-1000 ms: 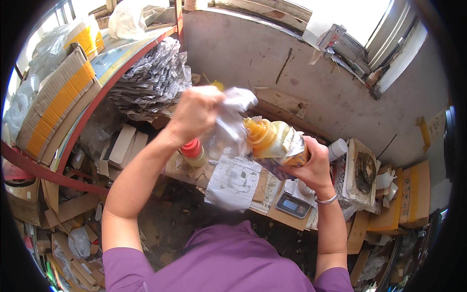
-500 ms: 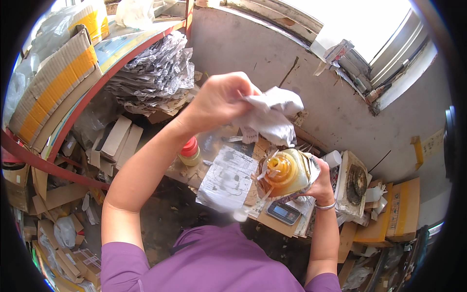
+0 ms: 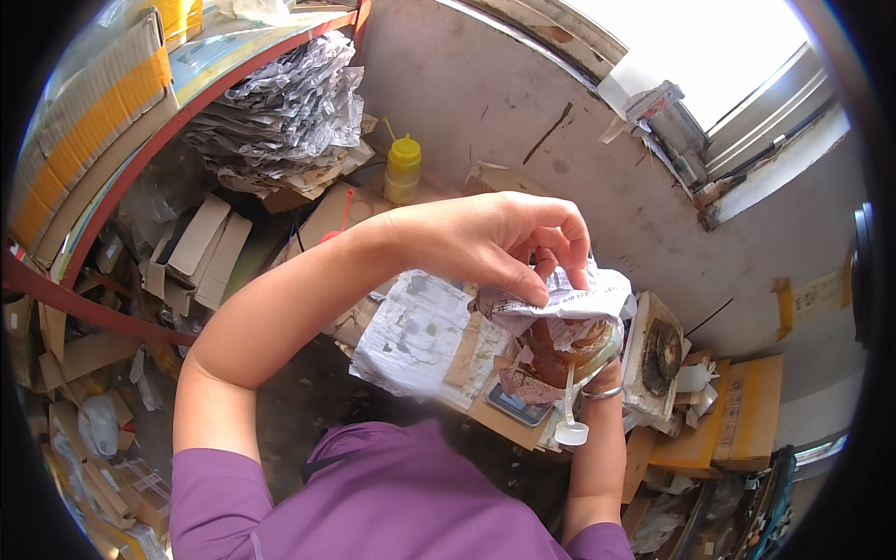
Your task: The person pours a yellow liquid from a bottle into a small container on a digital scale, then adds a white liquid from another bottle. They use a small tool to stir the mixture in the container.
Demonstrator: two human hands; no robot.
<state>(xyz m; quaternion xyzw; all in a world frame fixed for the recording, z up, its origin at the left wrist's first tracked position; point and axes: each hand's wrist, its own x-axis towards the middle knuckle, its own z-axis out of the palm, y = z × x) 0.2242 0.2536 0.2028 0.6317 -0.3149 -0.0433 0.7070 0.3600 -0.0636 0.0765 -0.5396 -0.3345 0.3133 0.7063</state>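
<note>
My left hand pinches a crumpled sheet of printed paper between thumb and fingers. The sheet drapes over the top of a plastic bottle with a brown-stained neck, and hides its mouth. From below right, my right hand grips this bottle; its fingers are mostly behind the bottle and the paper. A small white cap dangles from the bottle on a pale strip. More wrinkled paper clings around the bottle's lower side. Beneath my left forearm, a stained white sheet lies on the table.
A yellow squeeze bottle stands at the wall. Behind my left forearm shows part of a red lid. A small device with a screen lies on the table. Crumpled paper is stacked under the red-edged shelf. Cardboard boxes stand right.
My left hand has brought the paper down and right onto the bottle's top, covering its mouth. The hanging cap has swung right. The view has shifted, and the yellow squeeze bottle now shows.
</note>
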